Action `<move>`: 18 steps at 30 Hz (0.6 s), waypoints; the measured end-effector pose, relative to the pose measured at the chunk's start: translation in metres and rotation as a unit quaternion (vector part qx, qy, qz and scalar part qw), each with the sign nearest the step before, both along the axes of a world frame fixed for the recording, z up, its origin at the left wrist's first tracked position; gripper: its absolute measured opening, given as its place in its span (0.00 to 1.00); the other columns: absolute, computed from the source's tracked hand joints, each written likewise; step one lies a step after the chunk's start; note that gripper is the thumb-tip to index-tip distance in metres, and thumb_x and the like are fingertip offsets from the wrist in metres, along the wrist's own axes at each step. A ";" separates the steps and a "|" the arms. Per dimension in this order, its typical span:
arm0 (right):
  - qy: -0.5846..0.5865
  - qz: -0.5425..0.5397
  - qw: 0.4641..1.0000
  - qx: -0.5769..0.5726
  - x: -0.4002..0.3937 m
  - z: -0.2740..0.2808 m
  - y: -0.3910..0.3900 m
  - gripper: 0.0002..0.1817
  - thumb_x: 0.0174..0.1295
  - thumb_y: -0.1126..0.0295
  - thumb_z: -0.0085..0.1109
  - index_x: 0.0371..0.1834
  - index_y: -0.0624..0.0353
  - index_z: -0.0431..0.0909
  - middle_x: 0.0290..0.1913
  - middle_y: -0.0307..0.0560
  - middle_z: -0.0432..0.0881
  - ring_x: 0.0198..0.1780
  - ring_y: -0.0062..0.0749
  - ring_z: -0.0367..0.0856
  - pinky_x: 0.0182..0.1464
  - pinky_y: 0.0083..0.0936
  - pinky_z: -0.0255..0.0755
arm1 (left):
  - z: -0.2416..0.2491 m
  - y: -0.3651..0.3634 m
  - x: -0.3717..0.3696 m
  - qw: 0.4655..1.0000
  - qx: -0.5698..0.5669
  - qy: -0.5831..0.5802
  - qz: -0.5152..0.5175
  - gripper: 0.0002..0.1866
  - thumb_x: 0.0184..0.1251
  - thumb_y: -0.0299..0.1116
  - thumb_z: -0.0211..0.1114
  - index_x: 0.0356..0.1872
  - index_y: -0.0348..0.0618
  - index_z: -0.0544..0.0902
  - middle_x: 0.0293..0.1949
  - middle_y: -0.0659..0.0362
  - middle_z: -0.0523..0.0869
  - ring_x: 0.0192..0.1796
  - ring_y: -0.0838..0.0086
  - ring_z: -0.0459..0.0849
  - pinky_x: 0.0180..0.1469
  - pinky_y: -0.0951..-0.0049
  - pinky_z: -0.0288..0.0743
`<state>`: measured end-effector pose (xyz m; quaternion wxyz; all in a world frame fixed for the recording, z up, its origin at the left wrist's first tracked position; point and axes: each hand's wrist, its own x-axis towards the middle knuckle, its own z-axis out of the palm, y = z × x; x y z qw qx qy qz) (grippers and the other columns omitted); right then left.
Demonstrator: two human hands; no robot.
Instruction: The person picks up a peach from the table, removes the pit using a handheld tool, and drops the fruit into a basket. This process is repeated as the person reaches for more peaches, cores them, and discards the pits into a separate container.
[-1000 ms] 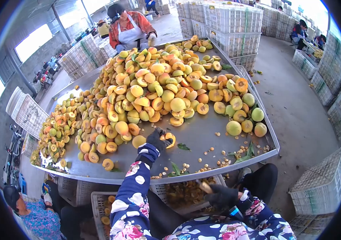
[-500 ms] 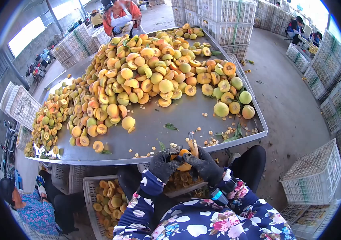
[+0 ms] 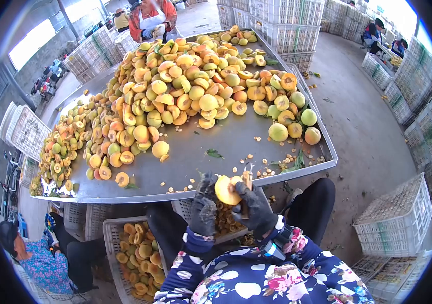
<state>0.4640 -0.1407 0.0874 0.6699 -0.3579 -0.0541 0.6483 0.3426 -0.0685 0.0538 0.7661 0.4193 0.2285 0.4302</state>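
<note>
In front of my lap, my right hand (image 3: 255, 209), in a dark glove, is closed around a wooden-handled tool (image 3: 247, 181) with a metal tip. Its thumb and fingers also press on a cut yellow peach (image 3: 227, 190), whose pale flesh faces up. My left hand (image 3: 204, 205), gloved too, is upright just left of that peach with its fingers extended; whether it touches the fruit is hard to see. Beyond both hands, a big heap of halved and whole peaches (image 3: 195, 91) covers much of the metal table (image 3: 201, 157).
Loose pits (image 3: 272, 169) and leaves lie along the near table edge. Below are a crate of peach halves (image 3: 137, 253) and another crate (image 3: 228, 223) between my knees. A co-worker (image 3: 43, 258) sits at left; another person (image 3: 152, 23) stands across the table. Stacked crates (image 3: 393, 218) stand right.
My hands, which were together around the peach and tool, have moved apart. The left hand has turned upright with its fingers extended, and the peach now shows beside my right hand.
</note>
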 end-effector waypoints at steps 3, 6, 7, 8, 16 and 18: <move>-0.060 0.016 0.996 0.064 -0.026 -0.013 0.007 0.16 0.63 0.64 0.51 0.52 0.55 0.67 0.34 0.37 0.74 0.23 0.15 0.72 0.21 0.15 0.69 | 0.005 -0.011 0.010 0.983 -0.128 -0.132 0.020 0.31 0.62 0.44 0.56 0.60 0.35 0.60 0.53 0.52 0.71 0.54 0.66 0.71 0.59 0.69 0.65; -0.219 0.105 0.968 0.056 -0.016 -0.006 -0.001 0.16 0.63 0.66 0.50 0.51 0.58 0.67 0.33 0.36 0.75 0.25 0.15 0.72 0.22 0.13 0.68 | 0.003 -0.002 0.007 0.979 -0.140 -0.140 0.054 0.28 0.65 0.47 0.49 0.56 0.33 0.65 0.49 0.49 0.74 0.51 0.62 0.74 0.56 0.63 0.69; -0.266 0.137 0.953 0.042 -0.007 0.000 -0.004 0.14 0.63 0.66 0.50 0.49 0.59 0.68 0.31 0.36 0.75 0.25 0.15 0.71 0.22 0.13 0.67 | 0.003 0.000 0.003 0.969 -0.167 -0.177 0.034 0.29 0.65 0.49 0.48 0.55 0.33 0.65 0.49 0.48 0.74 0.51 0.61 0.74 0.56 0.62 0.69; -0.320 0.165 0.933 0.025 -0.002 0.009 -0.008 0.15 0.62 0.65 0.51 0.49 0.60 0.68 0.31 0.38 0.76 0.25 0.18 0.73 0.23 0.15 0.68 | 0.004 0.002 0.000 0.957 -0.195 -0.214 0.014 0.30 0.65 0.51 0.46 0.55 0.32 0.65 0.48 0.47 0.74 0.50 0.60 0.75 0.56 0.60 0.69; -0.717 0.194 0.663 0.096 -0.002 0.005 -0.017 0.17 0.55 0.64 0.56 0.43 0.64 0.69 0.28 0.60 0.77 0.29 0.53 0.77 0.31 0.39 0.71 | -0.004 0.008 -0.006 0.980 -0.151 -0.132 0.010 0.32 0.66 0.52 0.43 0.56 0.30 0.64 0.50 0.43 0.72 0.50 0.56 0.75 0.55 0.56 0.68; -0.731 0.213 0.645 0.073 -0.004 0.010 -0.016 0.16 0.55 0.66 0.57 0.42 0.65 0.69 0.27 0.58 0.77 0.28 0.48 0.78 0.31 0.35 0.71 | -0.005 0.006 -0.007 0.992 -0.103 -0.075 0.015 0.26 0.69 0.45 0.40 0.57 0.31 0.62 0.53 0.44 0.71 0.53 0.58 0.73 0.56 0.59 0.68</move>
